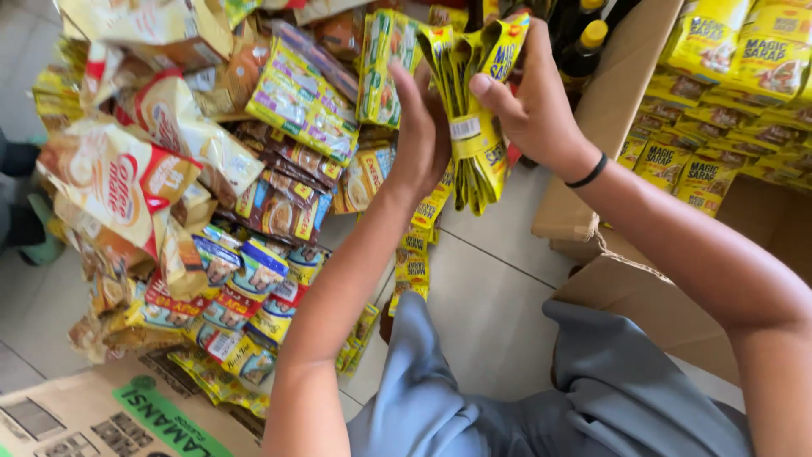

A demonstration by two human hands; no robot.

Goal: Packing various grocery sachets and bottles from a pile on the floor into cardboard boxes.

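Note:
A folded bundle of yellow sachet strips is held up between both my hands. My left hand presses against the bundle's left side, fingers pointing up. My right hand, with a black band on the wrist, grips the bundle from the right, thumb across its front. A strip of the same yellow sachets dangles below the bundle toward the tiled floor.
Hanging strips of assorted sachets and snack packs fill the left side. An open cardboard box at right holds several yellow sachets. Dark bottles stand behind the bundle. A flat printed carton lies at bottom left. Grey-trousered legs are below.

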